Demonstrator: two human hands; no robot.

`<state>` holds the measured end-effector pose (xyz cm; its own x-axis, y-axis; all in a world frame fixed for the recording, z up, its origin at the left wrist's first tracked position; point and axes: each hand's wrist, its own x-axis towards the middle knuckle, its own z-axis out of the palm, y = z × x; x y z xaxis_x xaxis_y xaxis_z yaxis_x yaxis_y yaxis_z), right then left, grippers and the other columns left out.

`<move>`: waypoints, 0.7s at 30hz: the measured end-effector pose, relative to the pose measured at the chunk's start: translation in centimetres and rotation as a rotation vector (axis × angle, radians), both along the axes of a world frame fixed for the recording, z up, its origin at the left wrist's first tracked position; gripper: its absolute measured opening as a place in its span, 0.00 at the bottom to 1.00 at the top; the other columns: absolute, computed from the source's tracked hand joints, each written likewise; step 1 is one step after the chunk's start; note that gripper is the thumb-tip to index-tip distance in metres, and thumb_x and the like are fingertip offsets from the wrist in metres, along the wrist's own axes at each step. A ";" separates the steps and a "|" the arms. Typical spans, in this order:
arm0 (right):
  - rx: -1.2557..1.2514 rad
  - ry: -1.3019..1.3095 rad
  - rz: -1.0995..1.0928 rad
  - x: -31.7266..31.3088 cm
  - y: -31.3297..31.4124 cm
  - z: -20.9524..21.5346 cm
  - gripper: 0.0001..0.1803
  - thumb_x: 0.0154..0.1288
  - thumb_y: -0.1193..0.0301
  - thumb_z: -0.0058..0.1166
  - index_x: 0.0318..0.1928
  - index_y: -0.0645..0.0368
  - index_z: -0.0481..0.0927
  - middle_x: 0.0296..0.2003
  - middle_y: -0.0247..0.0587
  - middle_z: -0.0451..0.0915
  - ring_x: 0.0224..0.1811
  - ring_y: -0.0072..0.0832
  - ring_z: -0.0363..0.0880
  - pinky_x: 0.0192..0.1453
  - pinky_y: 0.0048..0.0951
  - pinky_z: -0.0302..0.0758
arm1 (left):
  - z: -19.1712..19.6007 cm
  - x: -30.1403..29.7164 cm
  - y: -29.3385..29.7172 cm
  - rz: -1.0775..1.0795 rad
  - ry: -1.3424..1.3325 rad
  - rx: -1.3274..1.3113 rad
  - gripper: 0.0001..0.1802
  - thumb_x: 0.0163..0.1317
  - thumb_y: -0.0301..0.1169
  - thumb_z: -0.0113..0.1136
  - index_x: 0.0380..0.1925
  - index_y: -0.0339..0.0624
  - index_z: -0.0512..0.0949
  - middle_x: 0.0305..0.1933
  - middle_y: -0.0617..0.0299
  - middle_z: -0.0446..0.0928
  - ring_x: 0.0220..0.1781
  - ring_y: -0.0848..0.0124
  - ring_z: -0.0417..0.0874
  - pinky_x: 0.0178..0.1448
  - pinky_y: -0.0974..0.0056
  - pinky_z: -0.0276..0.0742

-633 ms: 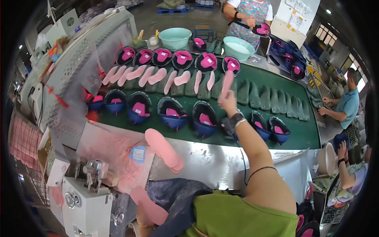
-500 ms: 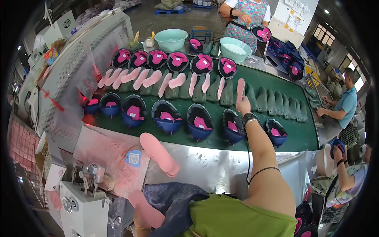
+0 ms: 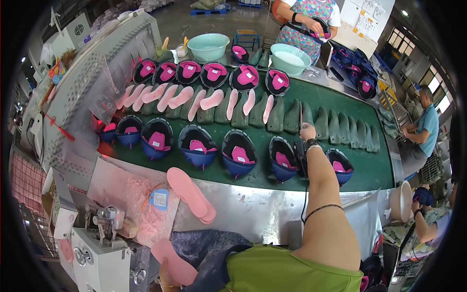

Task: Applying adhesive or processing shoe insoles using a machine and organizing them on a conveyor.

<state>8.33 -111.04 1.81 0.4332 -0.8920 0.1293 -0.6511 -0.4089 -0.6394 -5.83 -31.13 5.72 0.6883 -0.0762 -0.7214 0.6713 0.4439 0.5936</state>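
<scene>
My right hand reaches over the green belt, its fingers closed on a pink insole seen nearly edge-on. That insole stands beside a dark green shoe last in the middle row. Low at the left, my left hand is closed round pink insoles held against my dark apron; most of its fingers are hidden. Other pink insoles lie on the lasts to the left. Blue shoe uppers with pink linings stand along the near side of the belt.
Loose pink insoles rest on the metal edge beside a dusty board and a grey machine. Two pale green basins stand at the far side. Across the belt a co-worker in a flowered apron handles a shoe upper.
Uppers and lasts on the belt have shifted left. My right hand has moved slightly right, its insole turned from face-on to edge-on. The co-worker opposite has drawn the upper closer.
</scene>
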 end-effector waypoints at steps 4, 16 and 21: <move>-0.154 -0.385 -0.036 2.4 6.0 0.0 0.24 0.46 0.74 0.55 0.48 0.66 0.79 0.39 0.54 0.82 0.41 0.41 0.82 0.53 0.35 0.75 | -0.1 1.2 0.6 -0.001 -0.051 -0.185 0.21 0.70 0.41 0.44 0.56 0.39 0.69 0.50 0.55 0.75 0.50 0.59 0.78 0.54 0.55 0.75; 0.571 -0.144 1.477 -1.7 57.6 7.0 0.16 0.63 0.62 0.59 0.37 0.66 0.77 0.34 0.49 0.78 0.35 0.33 0.77 0.40 0.32 0.73 | -0.4 4.7 0.5 -0.540 -0.852 1.090 0.19 0.64 0.35 0.50 0.52 0.39 0.75 0.51 0.57 0.78 0.53 0.64 0.78 0.55 0.60 0.75; 0.791 -0.017 1.544 0.2 62.8 5.6 0.19 0.62 0.64 0.60 0.44 0.68 0.78 0.37 0.50 0.80 0.42 0.37 0.80 0.47 0.32 0.74 | 1.0 3.8 0.0 -0.040 -0.445 0.481 0.22 0.70 0.41 0.47 0.56 0.38 0.73 0.46 0.57 0.78 0.49 0.67 0.80 0.53 0.63 0.77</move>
<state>8.54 -48.25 7.39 0.8818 0.4638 -0.0856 0.0143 -0.2079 -0.9780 -2.02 -31.08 6.68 0.9323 0.1520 -0.3283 0.3263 0.0387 0.9445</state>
